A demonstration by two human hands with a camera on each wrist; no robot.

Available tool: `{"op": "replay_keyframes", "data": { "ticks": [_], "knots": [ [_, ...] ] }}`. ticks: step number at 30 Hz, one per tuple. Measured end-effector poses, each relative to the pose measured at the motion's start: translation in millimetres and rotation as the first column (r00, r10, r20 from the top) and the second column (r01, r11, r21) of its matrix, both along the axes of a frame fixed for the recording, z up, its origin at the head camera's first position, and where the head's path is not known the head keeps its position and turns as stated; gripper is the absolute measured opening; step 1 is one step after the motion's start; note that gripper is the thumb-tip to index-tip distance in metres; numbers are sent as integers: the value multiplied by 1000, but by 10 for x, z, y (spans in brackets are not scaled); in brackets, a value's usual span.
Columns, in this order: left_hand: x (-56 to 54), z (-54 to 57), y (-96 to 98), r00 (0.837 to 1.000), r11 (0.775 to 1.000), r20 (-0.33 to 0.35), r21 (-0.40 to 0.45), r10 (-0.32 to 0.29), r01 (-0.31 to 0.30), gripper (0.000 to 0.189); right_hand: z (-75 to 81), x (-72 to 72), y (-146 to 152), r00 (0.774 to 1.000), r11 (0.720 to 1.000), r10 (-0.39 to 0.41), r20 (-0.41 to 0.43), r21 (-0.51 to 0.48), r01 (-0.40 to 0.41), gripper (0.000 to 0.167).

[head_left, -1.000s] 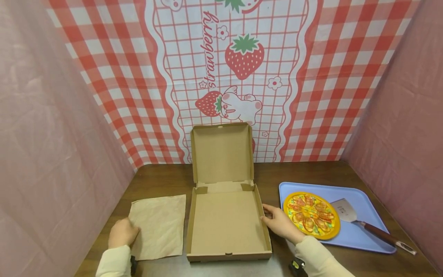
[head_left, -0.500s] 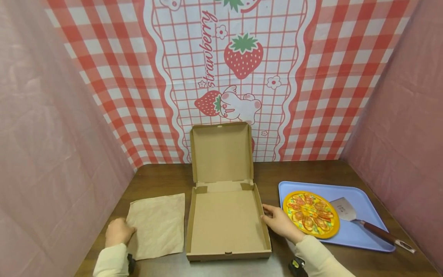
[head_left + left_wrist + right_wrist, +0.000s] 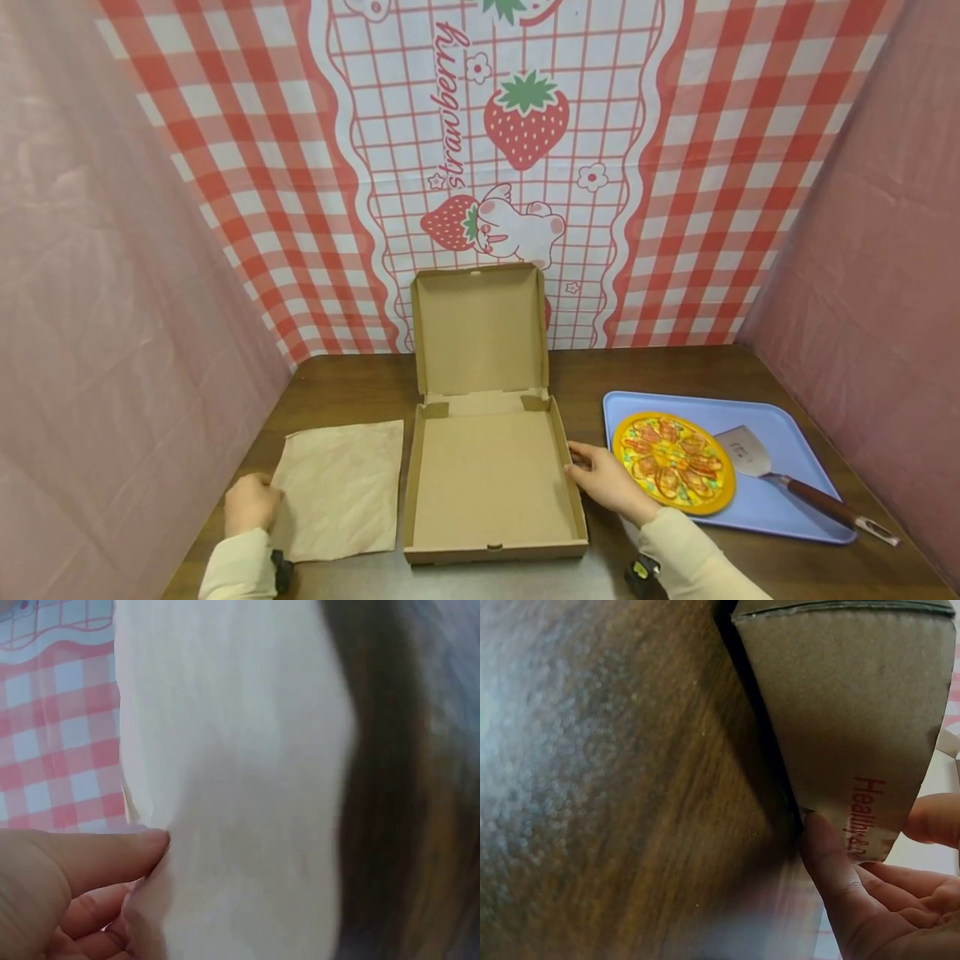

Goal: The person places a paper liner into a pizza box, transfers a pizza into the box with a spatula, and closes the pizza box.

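In the head view an open cardboard pizza box (image 3: 491,479) stands mid-table, lid upright behind it. My right hand (image 3: 609,483) grips its right wall; the right wrist view shows the thumb (image 3: 934,820) on one side of the wall (image 3: 840,697) and a fingertip (image 3: 825,832) at its lower outer edge, beside red lettering. Left of the box lies a square sheet of brown paper (image 3: 345,492). My left hand (image 3: 252,506) pinches the sheet's left edge between thumb (image 3: 120,855) and curled fingers, as the left wrist view shows.
A blue tray (image 3: 783,425) on the right bears a round pizza (image 3: 673,462) and a pizza server (image 3: 817,502) with a brown handle, which juts past the tray's edge. A red checked cloth (image 3: 247,125) hangs behind the wooden table (image 3: 345,379), with pink drapes at both sides.
My left hand has moved slightly left at the paper's edge. The right hand keeps its grip on the box wall.
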State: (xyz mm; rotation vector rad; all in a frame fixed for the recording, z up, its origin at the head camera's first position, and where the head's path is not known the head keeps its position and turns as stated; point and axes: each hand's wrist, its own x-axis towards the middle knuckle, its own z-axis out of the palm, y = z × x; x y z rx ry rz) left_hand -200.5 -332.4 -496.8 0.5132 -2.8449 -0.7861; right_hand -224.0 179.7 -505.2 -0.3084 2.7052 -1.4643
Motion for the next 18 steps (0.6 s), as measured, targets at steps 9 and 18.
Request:
{"op": "replay_keyframes", "data": {
  "ticks": [9,18],
  "knots": [
    [58,-7,-42,991,991,-111,116,80,-67,23,21,6,-3,1000,1000,3,9,4,-3,45],
    [77,31,-68,979,974,-140,192,149,-121,23,20,9,-17,1000,1000,-15,8,-3,15,44]
  ]
}}
